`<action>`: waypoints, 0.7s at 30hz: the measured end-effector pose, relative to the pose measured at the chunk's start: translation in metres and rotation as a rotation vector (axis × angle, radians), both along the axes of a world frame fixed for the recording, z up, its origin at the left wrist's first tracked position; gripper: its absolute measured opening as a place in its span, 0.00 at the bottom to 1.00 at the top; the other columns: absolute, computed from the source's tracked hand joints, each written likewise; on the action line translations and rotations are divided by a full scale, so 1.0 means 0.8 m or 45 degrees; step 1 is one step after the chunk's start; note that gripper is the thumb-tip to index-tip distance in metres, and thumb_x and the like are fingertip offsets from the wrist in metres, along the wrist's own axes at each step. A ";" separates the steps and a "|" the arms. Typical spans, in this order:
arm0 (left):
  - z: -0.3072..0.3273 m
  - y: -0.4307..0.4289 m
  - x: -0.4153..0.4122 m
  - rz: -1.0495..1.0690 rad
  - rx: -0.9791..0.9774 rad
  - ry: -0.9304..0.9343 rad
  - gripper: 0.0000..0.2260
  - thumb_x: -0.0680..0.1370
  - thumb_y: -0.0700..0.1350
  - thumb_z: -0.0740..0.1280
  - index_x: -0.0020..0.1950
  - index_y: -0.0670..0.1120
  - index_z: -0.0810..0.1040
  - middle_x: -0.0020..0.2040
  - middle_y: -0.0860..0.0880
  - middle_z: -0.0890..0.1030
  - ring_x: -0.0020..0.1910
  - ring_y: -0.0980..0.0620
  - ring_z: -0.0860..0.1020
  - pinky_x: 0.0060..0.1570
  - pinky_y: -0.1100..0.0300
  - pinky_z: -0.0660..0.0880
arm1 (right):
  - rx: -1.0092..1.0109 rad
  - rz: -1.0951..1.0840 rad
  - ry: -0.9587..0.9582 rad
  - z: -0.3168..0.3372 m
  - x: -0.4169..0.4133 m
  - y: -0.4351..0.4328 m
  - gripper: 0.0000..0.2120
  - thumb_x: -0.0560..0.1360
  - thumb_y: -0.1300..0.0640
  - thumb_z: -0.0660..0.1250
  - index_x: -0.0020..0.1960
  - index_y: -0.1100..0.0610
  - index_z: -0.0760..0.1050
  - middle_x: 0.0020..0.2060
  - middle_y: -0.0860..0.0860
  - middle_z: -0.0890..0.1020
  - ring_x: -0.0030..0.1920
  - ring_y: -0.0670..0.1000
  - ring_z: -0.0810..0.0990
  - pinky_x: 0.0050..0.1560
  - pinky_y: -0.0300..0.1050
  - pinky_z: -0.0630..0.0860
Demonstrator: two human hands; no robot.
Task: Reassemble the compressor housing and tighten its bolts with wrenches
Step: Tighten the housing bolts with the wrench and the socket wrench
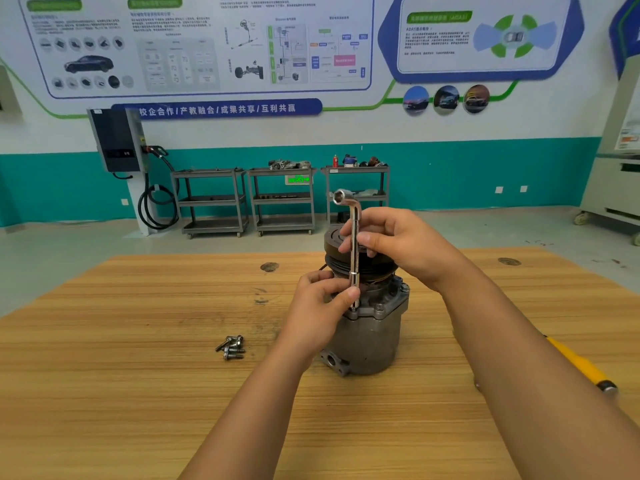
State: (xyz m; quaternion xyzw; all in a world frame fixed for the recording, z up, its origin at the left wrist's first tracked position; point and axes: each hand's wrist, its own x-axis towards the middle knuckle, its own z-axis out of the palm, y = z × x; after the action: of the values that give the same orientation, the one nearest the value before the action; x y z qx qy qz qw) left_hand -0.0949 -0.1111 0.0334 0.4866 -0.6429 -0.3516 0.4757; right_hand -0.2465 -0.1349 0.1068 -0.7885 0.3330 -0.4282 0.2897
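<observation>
Spare bolts [232, 347] lie on the table [138, 393], left of the compressor [370, 337] standing upright mid-table. The left hand [322, 306] pinches the L-shaped socket wrench [354, 265] low on its shaft, and the right hand [398, 244] curls its fingers round it higher. Keeping the shaft plumb and the socket fully seated should avoid cross-threading.

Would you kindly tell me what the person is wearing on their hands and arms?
Nothing that shows. The left hand and the right hand are bare, with no gloves, rings or watch in view. The left forearm and the right forearm are bare too, and no sleeve appears before the picture's bottom edge.
</observation>
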 end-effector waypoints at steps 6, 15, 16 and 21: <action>0.000 0.001 0.002 -0.005 -0.051 -0.039 0.02 0.78 0.50 0.67 0.46 0.58 0.78 0.61 0.53 0.70 0.62 0.56 0.68 0.62 0.59 0.67 | -0.038 -0.174 -0.138 -0.007 0.005 -0.007 0.10 0.70 0.57 0.74 0.46 0.49 0.75 0.39 0.47 0.81 0.41 0.47 0.79 0.48 0.41 0.76; -0.001 0.002 0.001 -0.003 -0.029 -0.009 0.04 0.77 0.52 0.66 0.44 0.60 0.78 0.60 0.57 0.68 0.61 0.59 0.66 0.48 0.71 0.66 | -0.005 -0.049 -0.045 -0.002 0.001 0.000 0.06 0.77 0.64 0.65 0.47 0.54 0.75 0.39 0.48 0.85 0.43 0.43 0.82 0.41 0.34 0.75; -0.002 0.001 0.001 0.001 -0.040 -0.015 0.02 0.76 0.52 0.68 0.44 0.60 0.78 0.60 0.56 0.68 0.62 0.59 0.66 0.52 0.69 0.67 | -0.031 -0.083 -0.070 -0.005 0.003 -0.002 0.04 0.75 0.63 0.68 0.46 0.55 0.76 0.39 0.52 0.85 0.42 0.46 0.83 0.42 0.38 0.76; -0.004 -0.001 -0.002 0.044 -0.026 -0.028 0.01 0.76 0.51 0.68 0.46 0.57 0.79 0.61 0.54 0.68 0.63 0.57 0.67 0.58 0.61 0.65 | -0.055 -0.067 -0.130 -0.008 0.003 -0.003 0.05 0.74 0.60 0.69 0.49 0.53 0.76 0.41 0.50 0.85 0.45 0.47 0.83 0.42 0.41 0.78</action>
State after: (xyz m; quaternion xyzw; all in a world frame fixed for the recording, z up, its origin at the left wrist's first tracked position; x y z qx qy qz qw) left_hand -0.0966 -0.1121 0.0302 0.4965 -0.6432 -0.3313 0.4797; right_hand -0.2437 -0.1370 0.1007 -0.7627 0.3289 -0.4825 0.2780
